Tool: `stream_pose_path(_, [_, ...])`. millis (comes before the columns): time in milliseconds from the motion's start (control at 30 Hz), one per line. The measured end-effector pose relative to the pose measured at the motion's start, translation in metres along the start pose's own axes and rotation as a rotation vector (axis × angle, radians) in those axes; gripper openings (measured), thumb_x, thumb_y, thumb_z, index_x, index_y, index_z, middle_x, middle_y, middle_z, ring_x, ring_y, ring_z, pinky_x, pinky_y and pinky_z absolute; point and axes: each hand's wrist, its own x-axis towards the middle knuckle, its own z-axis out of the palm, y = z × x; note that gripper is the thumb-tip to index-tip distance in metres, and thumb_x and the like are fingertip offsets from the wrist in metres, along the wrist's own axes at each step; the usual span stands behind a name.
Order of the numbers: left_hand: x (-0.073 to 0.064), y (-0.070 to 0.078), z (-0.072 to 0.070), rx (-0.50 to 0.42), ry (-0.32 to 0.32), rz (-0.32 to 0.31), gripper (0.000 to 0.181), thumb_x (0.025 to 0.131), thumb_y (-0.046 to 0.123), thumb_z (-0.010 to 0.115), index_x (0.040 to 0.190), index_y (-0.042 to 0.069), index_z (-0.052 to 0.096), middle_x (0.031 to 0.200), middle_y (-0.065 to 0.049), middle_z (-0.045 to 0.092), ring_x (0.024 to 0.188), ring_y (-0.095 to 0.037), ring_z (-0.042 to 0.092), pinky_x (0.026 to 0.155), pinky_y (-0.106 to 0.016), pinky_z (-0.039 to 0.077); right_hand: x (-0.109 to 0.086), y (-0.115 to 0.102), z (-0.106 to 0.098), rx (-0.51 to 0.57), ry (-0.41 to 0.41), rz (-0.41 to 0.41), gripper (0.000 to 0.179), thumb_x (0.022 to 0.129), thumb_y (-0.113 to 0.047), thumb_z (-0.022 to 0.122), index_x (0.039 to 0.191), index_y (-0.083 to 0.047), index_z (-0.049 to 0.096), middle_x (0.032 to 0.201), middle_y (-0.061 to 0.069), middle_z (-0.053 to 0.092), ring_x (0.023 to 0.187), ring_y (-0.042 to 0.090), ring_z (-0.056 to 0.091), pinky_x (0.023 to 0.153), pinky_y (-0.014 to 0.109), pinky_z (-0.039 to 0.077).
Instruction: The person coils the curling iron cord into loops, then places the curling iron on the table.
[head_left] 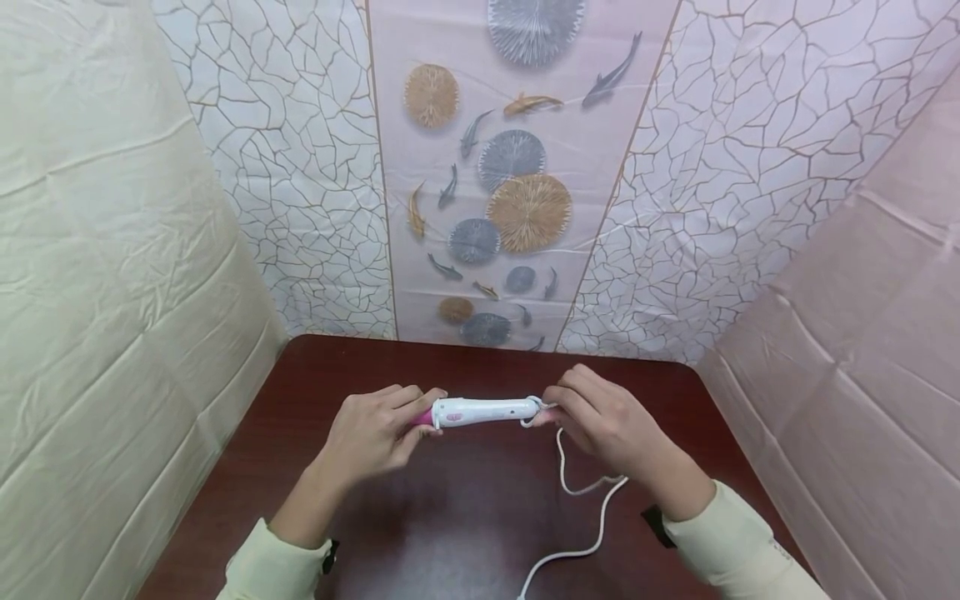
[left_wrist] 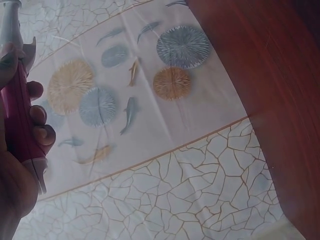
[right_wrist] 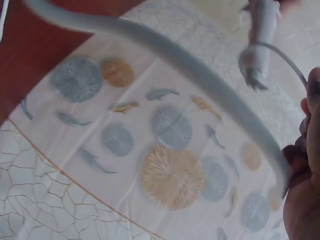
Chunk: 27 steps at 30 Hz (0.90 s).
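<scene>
The left hand has its fingers wrapped around the pink end of a pink and white wand above the brown table, and the right hand pinches the white cord beside the wand's other end.

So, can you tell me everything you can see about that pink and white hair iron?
The hair iron looks like smooth plastic: a slim white part with an oval pink mark near its collar, a small dark spot farther along, and a pink part. It's held roughly level, crosswise above the brown table. The left hand grips the pink part, hiding much of it. A white cord loops at the other end, where the right hand holds it.
</scene>
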Motion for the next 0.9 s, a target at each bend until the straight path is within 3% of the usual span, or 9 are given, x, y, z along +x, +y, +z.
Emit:
stream_pose_path(133, [-0.001, 0.002, 0.0, -0.009, -0.002, -0.007, 0.041, 0.09, 0.038, 0.084, 0.129, 0.024, 0.08, 0.094, 0.013, 0.071, 0.071, -0.005, 0.058, 0.05, -0.026, 0.045, 0.008, 0.004, -0.005, 0.056, -0.029, -0.006, 0.026, 0.113, -0.006, 0.051, 0.111, 0.003, 0.076, 0.099, 0.007, 0.069, 0.083, 0.021, 0.059, 0.073, 0.029, 0.05])
stream_pose_path(300, [-0.001, 0.005, -0.001, -0.024, -0.004, -0.003, 0.041, 0.092, 0.04, 0.081, 0.13, 0.024, 0.079, 0.094, 0.013, 0.071, 0.072, -0.005, 0.059, 0.05, -0.025, 0.045, 0.01, 0.008, -0.003, 0.06, -0.055, 0.011, 0.04, 0.103, 0.008, 0.04, 0.121, 0.003, 0.076, 0.105, 0.009, 0.07, 0.088, 0.021, 0.059, 0.076, 0.03, 0.049])
stream_pose_path(500, [-0.001, 0.007, -0.004, -0.021, 0.022, 0.043, 0.036, 0.097, 0.04, 0.073, 0.129, 0.023, 0.079, 0.094, 0.013, 0.07, 0.071, -0.006, 0.059, 0.049, -0.023, 0.043, 0.007, 0.021, 0.004, 0.019, 0.016, 0.059, 0.026, 0.115, -0.01, 0.054, 0.112, 0.0, 0.077, 0.1, 0.008, 0.069, 0.084, 0.019, 0.061, 0.072, 0.028, 0.051])
stream_pose_path(733, [-0.001, 0.011, -0.009, -0.039, 0.066, 0.085, 0.042, 0.114, 0.046, 0.05, 0.129, 0.02, 0.08, 0.094, 0.012, 0.07, 0.071, -0.006, 0.06, 0.05, -0.023, 0.046, 0.0, 0.032, 0.014, -0.02, 0.04, 0.129, 0.035, 0.114, -0.031, 0.059, 0.101, -0.003, 0.076, 0.091, 0.005, 0.064, 0.076, 0.015, 0.06, 0.07, 0.028, 0.053])
stream_pose_path(900, [-0.002, 0.014, -0.01, -0.035, 0.094, 0.107, 0.046, 0.115, 0.046, 0.045, 0.129, 0.02, 0.08, 0.094, 0.012, 0.071, 0.07, -0.006, 0.061, 0.05, -0.023, 0.047, -0.01, 0.036, 0.025, -0.049, 0.022, 0.204, 0.044, 0.112, -0.044, 0.057, 0.095, -0.005, 0.071, 0.085, 0.003, 0.06, 0.069, 0.016, 0.055, 0.061, 0.031, 0.051])
